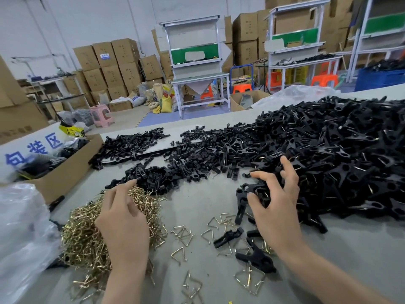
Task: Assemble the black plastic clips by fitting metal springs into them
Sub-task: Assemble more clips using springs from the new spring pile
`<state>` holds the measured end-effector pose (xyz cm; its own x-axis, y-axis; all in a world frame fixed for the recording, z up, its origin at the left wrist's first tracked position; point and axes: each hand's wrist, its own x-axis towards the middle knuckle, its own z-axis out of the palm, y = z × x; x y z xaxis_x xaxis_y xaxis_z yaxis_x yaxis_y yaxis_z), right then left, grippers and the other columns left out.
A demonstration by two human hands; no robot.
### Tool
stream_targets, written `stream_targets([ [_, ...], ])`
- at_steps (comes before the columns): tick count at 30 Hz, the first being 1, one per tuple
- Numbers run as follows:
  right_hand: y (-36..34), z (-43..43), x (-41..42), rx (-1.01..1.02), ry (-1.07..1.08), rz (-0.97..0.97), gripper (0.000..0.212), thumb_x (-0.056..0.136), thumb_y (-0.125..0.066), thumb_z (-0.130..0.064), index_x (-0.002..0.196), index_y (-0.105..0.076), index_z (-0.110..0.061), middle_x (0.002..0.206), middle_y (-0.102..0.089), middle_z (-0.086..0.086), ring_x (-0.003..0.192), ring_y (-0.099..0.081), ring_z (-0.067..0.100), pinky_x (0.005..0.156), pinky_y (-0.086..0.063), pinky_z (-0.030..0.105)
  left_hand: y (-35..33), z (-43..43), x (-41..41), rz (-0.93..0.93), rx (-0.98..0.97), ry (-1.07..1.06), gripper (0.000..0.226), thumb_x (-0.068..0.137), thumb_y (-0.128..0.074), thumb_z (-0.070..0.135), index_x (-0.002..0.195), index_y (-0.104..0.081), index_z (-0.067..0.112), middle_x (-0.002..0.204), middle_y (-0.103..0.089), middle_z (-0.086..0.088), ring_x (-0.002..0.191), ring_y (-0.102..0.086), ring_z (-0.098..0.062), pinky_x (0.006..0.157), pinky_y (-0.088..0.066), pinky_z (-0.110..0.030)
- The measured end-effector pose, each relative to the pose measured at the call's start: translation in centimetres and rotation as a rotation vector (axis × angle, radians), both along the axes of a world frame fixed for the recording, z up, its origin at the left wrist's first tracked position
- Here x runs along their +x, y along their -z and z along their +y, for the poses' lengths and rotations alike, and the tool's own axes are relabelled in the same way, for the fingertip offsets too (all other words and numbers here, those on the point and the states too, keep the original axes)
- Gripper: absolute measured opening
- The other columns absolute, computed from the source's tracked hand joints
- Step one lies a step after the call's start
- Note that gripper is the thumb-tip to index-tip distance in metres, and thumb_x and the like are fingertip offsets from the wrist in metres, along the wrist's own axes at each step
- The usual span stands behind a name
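Left hand dips into the springs at lower left, grasp hidden; right hand, fingers spread, reaches into the clips to gather parts.

- Heap of black moulded plastic clips, two o'clock: matt plastic, with a faint sheen on the edges (thin bright metal wires glint among the pieces).
- Pile of brass-coloured bent wire springs, eight o'clock: shiny, smooth metal.
- Loose silvery triangular wire springs, six o'clock: polished metal.
- Grey flat table top: smooth and matt.
- Open brown cardboard box, ten o'clock: dull, slightly rough paperboard.
- Clear crinkled plastic bag, nine o'clock: glossy film.
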<state>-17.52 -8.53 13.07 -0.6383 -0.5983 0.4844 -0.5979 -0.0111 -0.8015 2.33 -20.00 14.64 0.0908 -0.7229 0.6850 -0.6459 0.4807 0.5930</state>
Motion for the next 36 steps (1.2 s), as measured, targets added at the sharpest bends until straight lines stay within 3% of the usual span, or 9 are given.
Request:
stream_targets([
  [6, -0.1, -0.2, 1.2, -0.007, -0.066, -0.039, 0.032, 0.086, -0.062, -0.002, 0.096, -0.060, -0.033, 0.148, -0.021, -0.009, 0.126, -0.026, -0.001, 0.094, -0.014, -0.003, 0.0, -0.5, 0.6, 0.101, -0.070, -0.008, 0.051, 0.070, -0.051, -0.027, 0.106, -0.068, 0.006, 0.116, -0.056, -0.015, 0.096, -0.053, -0.017, 0.074, -0.044, -0.015],
  [11, -1.7, -3.9, 4.0, 0.099, -0.259, -0.022, 0.026, 0.085, -0.059, 0.000, 0.091, -0.063, -0.025, 0.122, -0.051, -0.005, 0.106, -0.049, 0.009, 0.099, -0.039, 0.026, -0.1, -0.8, 1.0, 0.166, -0.041, -0.011, 0.056, 0.067, -0.049, -0.029, 0.103, -0.068, 0.010, 0.116, -0.057, -0.008, 0.094, -0.055, -0.017, 0.070, -0.051, -0.033],
  [15, -3.1, -9.5, 6.3, 0.267, -0.414, -0.074, 0.022, 0.091, -0.053, -0.006, 0.083, -0.062, -0.025, 0.083, -0.069, -0.005, 0.080, -0.067, 0.017, 0.073, -0.054, 0.024, -0.4, -0.8, 1.5, 0.264, -0.080, -0.084, 0.049, 0.069, -0.048, -0.028, 0.094, -0.070, 0.008, 0.110, -0.060, -0.008, 0.095, -0.050, -0.008, 0.077, -0.045, -0.012],
  [17, -2.6, -12.4, 7.3, 0.330, -0.389, -0.019, 0.021, 0.094, -0.050, -0.008, 0.095, -0.065, -0.023, 0.092, -0.068, -0.003, 0.077, -0.065, 0.014, 0.073, -0.056, 0.026, -0.6, -0.8, 1.5, 0.284, -0.109, -0.082, 0.045, 0.071, -0.049, -0.026, 0.090, -0.070, 0.008, 0.108, -0.061, -0.008, 0.093, -0.052, -0.012, 0.075, -0.042, -0.009],
  [21, -0.5, -16.4, 9.1, 0.452, -0.388, 0.182, 0.033, 0.094, -0.055, -0.018, 0.127, -0.057, -0.023, 0.126, -0.055, -0.003, 0.077, -0.055, 0.009, 0.069, -0.046, 0.024, -0.7, -1.0, 1.6, 0.229, 0.002, -0.096, 0.034, 0.079, -0.056, -0.010, 0.099, -0.067, 0.014, 0.111, -0.061, -0.002, 0.103, -0.054, -0.022, 0.088, -0.044, -0.032],
  [24, -0.3, -17.7, 9.5, 0.534, -0.317, 0.351, 0.016, 0.093, -0.054, -0.012, 0.104, -0.064, -0.018, 0.110, -0.061, 0.002, 0.088, -0.059, 0.017, 0.077, -0.050, 0.030, -0.2, -1.4, 2.2, 0.037, 0.199, -0.182, 0.025, 0.088, -0.058, 0.012, 0.107, -0.065, 0.027, 0.114, -0.063, 0.005, 0.114, -0.045, -0.017, 0.100, -0.027, -0.038],
  [29, -0.3, -17.9, 8.9, 0.601, -0.304, 0.453, 0.006, 0.092, -0.056, -0.018, 0.098, -0.054, -0.017, 0.098, -0.059, 0.003, 0.084, -0.057, 0.020, 0.074, -0.050, 0.035, -0.3, -1.0, 1.8, -0.040, 0.221, -0.155, 0.026, 0.090, -0.059, 0.023, 0.113, -0.062, 0.035, 0.107, -0.064, 0.011, 0.101, -0.042, -0.009, 0.085, -0.015, -0.025],
  [32, 0.0, -17.4, 8.3, 0.595, -0.314, 0.417, 0.008, 0.092, -0.057, -0.018, 0.100, -0.055, -0.015, 0.101, -0.056, 0.004, 0.087, -0.056, 0.021, 0.076, -0.049, 0.035, 0.0, -1.0, 1.5, -0.121, 0.264, -0.171, 0.034, 0.091, -0.056, 0.028, 0.124, -0.056, 0.038, 0.119, -0.056, 0.009, 0.113, -0.036, -0.013, 0.090, -0.018, -0.030],
  [36, 0.0, -16.5, 7.6, 0.571, -0.292, 0.309, 0.013, 0.088, -0.052, -0.001, 0.090, -0.057, -0.014, 0.095, -0.059, 0.003, 0.082, -0.056, 0.018, 0.074, -0.052, 0.032, 0.0, -1.2, 1.7, -0.040, 0.280, -0.117, 0.035, 0.093, -0.054, 0.020, 0.125, -0.056, 0.033, 0.108, -0.063, 0.010, 0.102, -0.032, -0.006, 0.086, -0.019, -0.026],
])
